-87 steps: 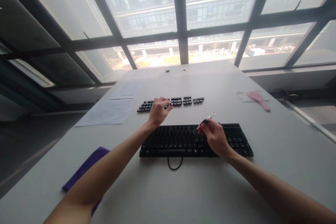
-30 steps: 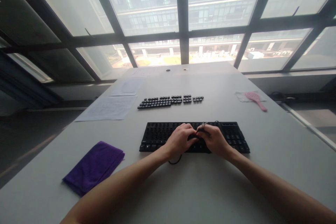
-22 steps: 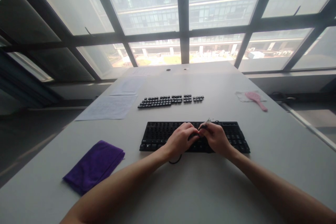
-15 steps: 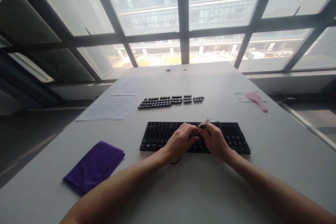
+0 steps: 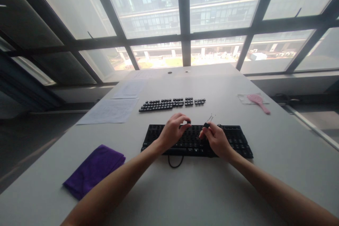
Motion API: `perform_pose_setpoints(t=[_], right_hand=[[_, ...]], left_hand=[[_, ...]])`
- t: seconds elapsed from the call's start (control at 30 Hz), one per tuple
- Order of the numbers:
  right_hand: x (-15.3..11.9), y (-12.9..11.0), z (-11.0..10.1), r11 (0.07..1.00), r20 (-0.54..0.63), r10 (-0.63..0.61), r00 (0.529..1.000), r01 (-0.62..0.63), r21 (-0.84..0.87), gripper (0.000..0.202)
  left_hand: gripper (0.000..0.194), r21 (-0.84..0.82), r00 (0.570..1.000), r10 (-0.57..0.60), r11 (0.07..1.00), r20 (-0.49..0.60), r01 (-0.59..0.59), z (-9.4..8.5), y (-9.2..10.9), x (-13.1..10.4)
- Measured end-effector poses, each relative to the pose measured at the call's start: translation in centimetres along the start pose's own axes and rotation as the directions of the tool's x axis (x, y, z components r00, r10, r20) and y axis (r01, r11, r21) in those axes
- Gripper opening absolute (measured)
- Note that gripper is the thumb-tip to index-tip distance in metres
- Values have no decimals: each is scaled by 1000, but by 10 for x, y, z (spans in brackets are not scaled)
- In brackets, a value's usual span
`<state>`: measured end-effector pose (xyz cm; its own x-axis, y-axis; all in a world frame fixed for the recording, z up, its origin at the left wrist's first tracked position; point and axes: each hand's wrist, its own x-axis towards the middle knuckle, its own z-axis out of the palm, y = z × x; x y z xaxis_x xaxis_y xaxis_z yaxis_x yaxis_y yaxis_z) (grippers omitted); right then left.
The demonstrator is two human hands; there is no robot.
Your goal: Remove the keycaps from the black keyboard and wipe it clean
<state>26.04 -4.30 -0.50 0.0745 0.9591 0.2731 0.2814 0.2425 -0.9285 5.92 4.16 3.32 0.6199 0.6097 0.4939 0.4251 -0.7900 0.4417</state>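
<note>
My left hand [image 5: 173, 129] pinches a small black keycap [image 5: 189, 122] between thumb and fingers, just above the black keyboard [image 5: 161, 135]. My right hand [image 5: 217, 139] is closed on a small tool [image 5: 206, 125] with a black body and thin wire prongs pointing up and away. The keyboard lies flat under both hands; many keys in its left and middle parts are off, while keys remain along the front row and on the right block. Beyond it, loose black keycaps [image 5: 160, 105] stand in rows on the white table [image 5: 169, 190].
A folded purple cloth [image 5: 95, 171] lies at the near left. White paper sheets [image 5: 108, 110] are at the left edge. A pink brush-like object [image 5: 258, 103] rests on a clear bag at the right. A black cable loop [image 5: 176, 166] sticks out in front of the keyboard.
My hands have come apart. The left moved up and to the left with a keycap in its fingers, and the right stayed nearly in place with the tool. More of the cable loop shows.
</note>
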Motion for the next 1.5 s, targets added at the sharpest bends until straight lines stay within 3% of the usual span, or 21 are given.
perform_pose_setpoints(t=[0.1, 0.2, 0.3, 0.5, 0.8, 0.97, 1.1, 1.2, 1.37, 1.5], right_hand=[[0, 3, 1, 1000, 5, -6, 1000, 6, -11, 24], [0, 4, 1, 1000, 1, -7, 1000, 7, -8, 25], [0, 3, 0, 1000, -3, -4, 1000, 4, 1, 24], [1, 2, -1, 1000, 17, 12, 1000, -13, 4, 24], [1, -2, -2, 999, 24, 31, 999, -31, 14, 26], [1, -1, -2, 999, 15, 36, 999, -37, 39, 26], [2, 0, -2, 997, -30, 16, 999, -14, 70, 29], [3, 1, -1, 991, -114, 25, 993, -9, 132, 30], [2, 1, -5, 986, -165, 33, 986, -6, 165, 26], [-2, 1, -13, 997, -75, -82, 994, 81, -15, 18]], left_hand=[[13, 111, 993, -89, 989, -76, 98, -14, -46, 28], [7, 242, 992, -127, 962, -19, 127, -18, -88, 48], [4, 344, 989, -139, 932, 53, 112, -14, -112, 55], [7, 405, 983, -82, 914, 166, 8, -7, -128, 55], [9, 460, 990, -77, 888, 119, 14, -8, -139, 55], [6, 412, 993, -85, 910, 84, 43, -6, -139, 57], [7, 410, 994, -88, 910, 58, 57, -11, -131, 58], [8, 402, 997, -73, 913, 10, 63, -16, -109, 57], [18, 274, 999, -8, 962, 49, -6, -8, -35, 39], [17, 133, 993, -42, 991, 106, 27, 12, 19, 16]])
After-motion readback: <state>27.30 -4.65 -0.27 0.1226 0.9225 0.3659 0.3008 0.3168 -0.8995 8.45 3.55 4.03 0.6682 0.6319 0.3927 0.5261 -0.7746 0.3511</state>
